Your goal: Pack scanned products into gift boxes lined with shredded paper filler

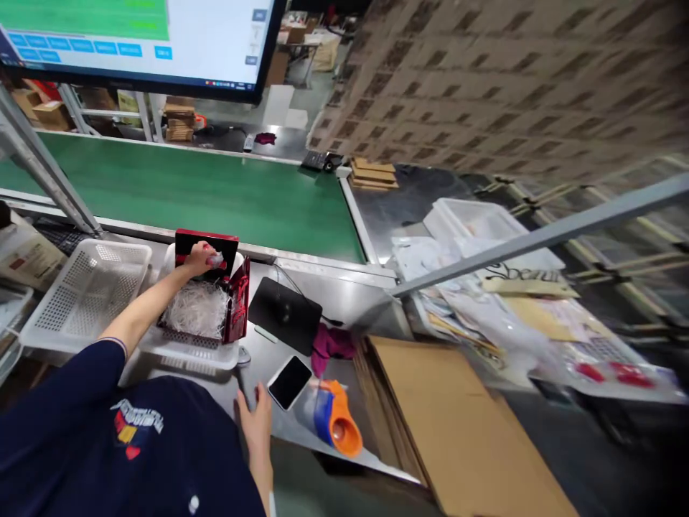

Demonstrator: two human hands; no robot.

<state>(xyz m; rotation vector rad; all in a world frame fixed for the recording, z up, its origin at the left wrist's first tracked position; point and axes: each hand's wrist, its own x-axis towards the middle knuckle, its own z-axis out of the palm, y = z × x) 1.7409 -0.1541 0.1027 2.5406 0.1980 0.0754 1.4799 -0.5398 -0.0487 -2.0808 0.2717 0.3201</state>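
My left hand [198, 258] is over the far side of an open red-and-black box [237, 305], its fingers closed around a small translucent white wad [215, 259]. Shredded white paper filler [198, 309] fills the box, whose lid flaps stand up. Under it is a white plastic basket [186, 357]. My right hand [255, 420] rests by the near edge of the metal bench with its fingers apart and holds nothing. Close to it lie a smartphone [289, 383] with a dark screen and a computer mouse [244, 356].
An orange-and-blue tape dispenser [344, 424], a purple cloth [331, 345] and a black flat pad [285, 312] are on the bench. Another white basket [89, 291] stands left. Flat cardboard sheets [457, 409] lean at the right. Beyond runs a green conveyor [215, 190], under a monitor [215, 43].
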